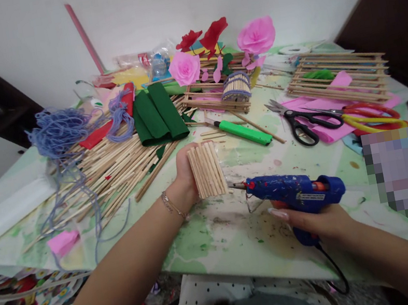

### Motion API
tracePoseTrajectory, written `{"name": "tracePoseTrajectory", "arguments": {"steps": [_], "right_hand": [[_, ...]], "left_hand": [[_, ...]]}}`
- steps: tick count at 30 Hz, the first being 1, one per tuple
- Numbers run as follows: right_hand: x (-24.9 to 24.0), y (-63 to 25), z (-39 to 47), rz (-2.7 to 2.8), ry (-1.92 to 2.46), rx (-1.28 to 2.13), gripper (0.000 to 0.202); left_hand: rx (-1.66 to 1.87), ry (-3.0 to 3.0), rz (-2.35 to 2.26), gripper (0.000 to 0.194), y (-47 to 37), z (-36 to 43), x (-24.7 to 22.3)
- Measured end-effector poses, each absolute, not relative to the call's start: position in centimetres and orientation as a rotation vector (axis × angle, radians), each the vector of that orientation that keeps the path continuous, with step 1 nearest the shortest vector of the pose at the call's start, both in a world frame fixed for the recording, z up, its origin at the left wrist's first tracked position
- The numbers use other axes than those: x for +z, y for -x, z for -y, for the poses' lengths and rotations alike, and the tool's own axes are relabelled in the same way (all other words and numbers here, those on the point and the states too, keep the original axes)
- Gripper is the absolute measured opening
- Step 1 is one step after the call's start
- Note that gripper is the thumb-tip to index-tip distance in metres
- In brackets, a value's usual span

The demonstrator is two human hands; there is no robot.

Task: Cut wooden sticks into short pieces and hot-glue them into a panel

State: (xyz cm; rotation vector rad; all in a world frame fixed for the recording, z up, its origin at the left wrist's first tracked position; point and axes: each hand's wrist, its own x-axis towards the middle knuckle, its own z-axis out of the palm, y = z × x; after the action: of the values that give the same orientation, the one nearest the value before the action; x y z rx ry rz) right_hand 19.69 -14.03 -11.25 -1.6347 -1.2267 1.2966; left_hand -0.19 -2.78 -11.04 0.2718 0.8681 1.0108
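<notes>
My left hand (184, 172) grips a small panel of wooden sticks (207, 170) set side by side, tilted up toward me over the table. Its fingers are mostly hidden behind the panel. In my right hand (311, 220) is a blue hot glue gun (293, 192), the fingers wrapped round its handle. The metal nozzle points left, close to the panel's lower right edge; whether it touches I cannot tell. A black cord hangs from the handle past the table's front edge.
Loose wooden sticks (112, 171), purple yarn (60, 130) and dark green paper (160, 115) lie left. Behind the panel are a green utility knife (245, 132) and paper flowers (185, 68). Black scissors (304, 124) and a stick rack (338, 77) are at the right.
</notes>
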Motion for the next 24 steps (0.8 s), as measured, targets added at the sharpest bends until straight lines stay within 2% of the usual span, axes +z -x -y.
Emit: {"name": "tracePoseTrajectory", "arguments": {"steps": [24], "right_hand": [[-10.77,-19.70,13.95,1.320,1.640,1.334,0.019]], "left_hand": [[1.031,-0.240,-0.897,0.016,0.24,2.75,-10.98]]}}
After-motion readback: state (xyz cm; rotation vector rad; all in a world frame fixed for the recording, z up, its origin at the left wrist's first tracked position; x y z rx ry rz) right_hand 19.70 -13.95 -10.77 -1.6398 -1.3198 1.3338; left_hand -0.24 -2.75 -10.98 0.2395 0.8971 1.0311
